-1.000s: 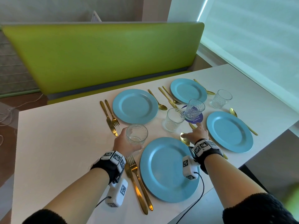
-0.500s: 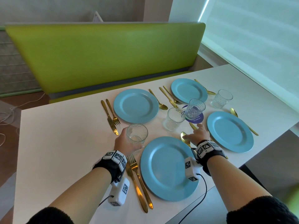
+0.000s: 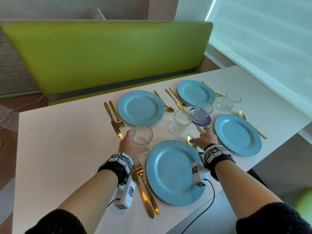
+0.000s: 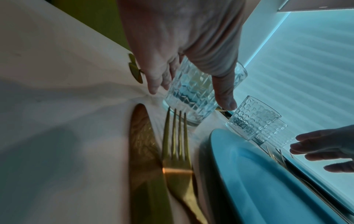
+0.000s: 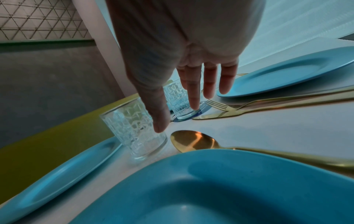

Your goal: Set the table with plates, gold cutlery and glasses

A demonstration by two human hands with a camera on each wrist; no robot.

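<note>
My left hand [image 3: 129,141] grips a clear patterned glass [image 3: 141,135] just beyond the tines of the gold fork [image 3: 143,176], left of the near blue plate [image 3: 173,173]. In the left wrist view my fingers [image 4: 153,81] and thumb wrap the glass [image 4: 189,92], whose base is at the table top. My right hand [image 3: 205,138] hovers open over the bowl of a gold spoon [image 3: 191,140] right of that plate. Its straight fingers [image 5: 194,91] point toward two more glasses [image 3: 180,121] [image 3: 202,111].
Three other blue plates [image 3: 141,108] [image 3: 195,92] [image 3: 238,135] lie on the white table [image 3: 67,149], each with gold cutlery beside it. A fourth glass [image 3: 229,101] stands far right. One glass sits on a purple coaster [image 3: 205,122]. A green bench [image 3: 108,54] runs behind.
Almost nothing has moved. My left hand still holds the glass in the same spot, and my right hand stays over the spoon. Only the view has shifted slightly.
</note>
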